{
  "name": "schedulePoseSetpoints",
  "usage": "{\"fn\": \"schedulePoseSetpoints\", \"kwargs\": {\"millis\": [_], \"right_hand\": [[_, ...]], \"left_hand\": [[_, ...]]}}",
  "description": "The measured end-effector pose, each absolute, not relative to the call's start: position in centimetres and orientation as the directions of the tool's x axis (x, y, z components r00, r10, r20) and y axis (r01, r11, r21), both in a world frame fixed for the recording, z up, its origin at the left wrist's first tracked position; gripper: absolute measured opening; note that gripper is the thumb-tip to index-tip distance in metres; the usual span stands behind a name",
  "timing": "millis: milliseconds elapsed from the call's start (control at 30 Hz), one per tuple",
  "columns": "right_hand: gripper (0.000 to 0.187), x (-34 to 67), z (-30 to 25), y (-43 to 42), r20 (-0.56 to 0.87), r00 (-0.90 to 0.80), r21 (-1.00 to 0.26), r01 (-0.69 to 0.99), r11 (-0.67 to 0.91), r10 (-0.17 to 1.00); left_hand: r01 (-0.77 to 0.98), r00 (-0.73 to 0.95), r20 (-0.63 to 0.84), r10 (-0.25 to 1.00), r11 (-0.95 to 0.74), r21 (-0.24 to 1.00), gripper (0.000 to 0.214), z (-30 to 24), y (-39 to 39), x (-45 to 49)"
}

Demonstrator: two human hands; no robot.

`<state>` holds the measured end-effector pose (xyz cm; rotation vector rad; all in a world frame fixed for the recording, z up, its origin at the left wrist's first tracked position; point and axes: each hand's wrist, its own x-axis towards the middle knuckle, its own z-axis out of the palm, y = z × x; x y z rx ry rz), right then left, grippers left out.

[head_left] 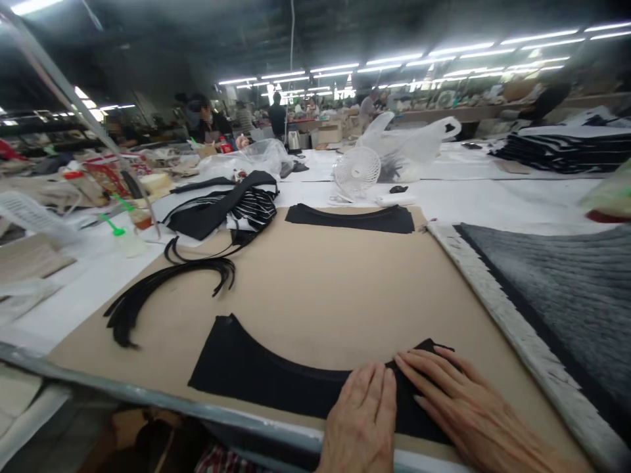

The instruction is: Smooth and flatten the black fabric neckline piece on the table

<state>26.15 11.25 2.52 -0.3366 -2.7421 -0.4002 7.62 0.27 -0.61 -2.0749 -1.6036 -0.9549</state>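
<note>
A curved black fabric piece [266,374] lies along the near edge of a brown board [335,282]. Flat on its right half rests my left hand [363,410], its fingers side by side and pointing away from me. Just to the right, my right hand [456,391] presses on the right end of the same piece with fingers stretched out. The piece's upper edge looks folded over along the curve. Part of the fabric is hidden under both hands, and neither hand grips anything.
A similar black piece [350,219] lies at the board's far edge. Black strips [148,295] and a fabric pile [221,210] are to the left. Grey material [557,289] is on the right. Behind stand a white fan [357,169] and plastic bags [409,148]; people are farther back.
</note>
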Motion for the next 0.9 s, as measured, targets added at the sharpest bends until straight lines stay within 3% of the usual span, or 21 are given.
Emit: {"fn": "schedulePoseSetpoints", "kwargs": {"millis": [167,300,400,500,667,767,900], "right_hand": [[0.032,26.0,3.1,11.1,0.404,-0.866,0.138,0.377,0.916,0.295],[0.038,24.3,4.7,9.4,0.448,-0.814,0.066,0.442,0.895,0.369],[0.047,21.7,5.2,7.7,0.394,-0.852,-0.015,0.369,0.929,0.344],[0.044,19.2,4.4,6.4,0.368,-0.872,-0.091,0.313,0.946,0.324],[0.033,18.0,2.5,5.7,0.462,-0.830,-0.020,0.341,0.940,0.311],[0.030,18.3,2.9,6.0,0.444,-0.833,-0.060,0.339,0.939,0.330],[0.032,18.0,4.4,6.2,0.443,-0.838,-0.045,0.334,0.942,0.318]], "left_hand": [[0.906,0.139,0.566,0.813,-0.335,0.258,0.045,1.8,-1.4,3.8],[0.935,-0.032,0.522,0.853,-0.159,0.317,0.046,2.5,-3.4,0.0],[0.953,0.062,0.494,0.867,-0.198,0.228,0.049,1.6,-4.1,-1.0],[0.959,0.181,0.491,0.852,-0.263,0.102,0.053,0.6,-4.3,-0.7],[0.970,0.227,0.544,0.808,-0.237,-0.052,0.047,0.4,-4.1,0.2],[0.963,0.159,0.576,0.802,-0.256,0.090,0.044,0.7,-4.1,0.0],[0.814,-0.094,0.484,0.870,-0.213,0.541,0.042,2.1,-4.7,-1.9]]}}
